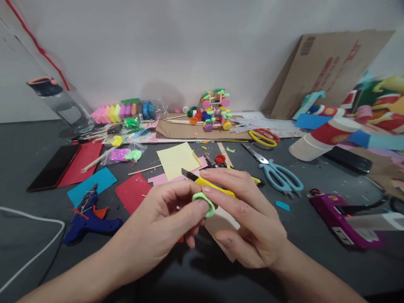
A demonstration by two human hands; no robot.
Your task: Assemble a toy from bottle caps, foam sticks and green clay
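Note:
At the centre front, my left hand (pixel 172 214) pinches a light green clay piece (pixel 205 203), its thumb pressed on the middle. My right hand (pixel 252 214) holds a yellow utility knife (pixel 216 186) under its fingers, the dark blade pointing up and left. Its fingertips rest beside the green piece, and its thumb is apart, lower down. A whitish flat piece (pixel 222 223) shows below and between the hands, partly hidden by them. Behind the knife lies a pale yellow paper (pixel 178 160).
A blue glue gun (pixel 91 221) and a phone (pixel 53 167) lie left. Blue-handled scissors (pixel 274 170), a paper cup (pixel 311 145) and a purple power strip (pixel 344 223) are right. A colourful clay model (pixel 216 110) stands at the back, near a clear bottle (pixel 65 105).

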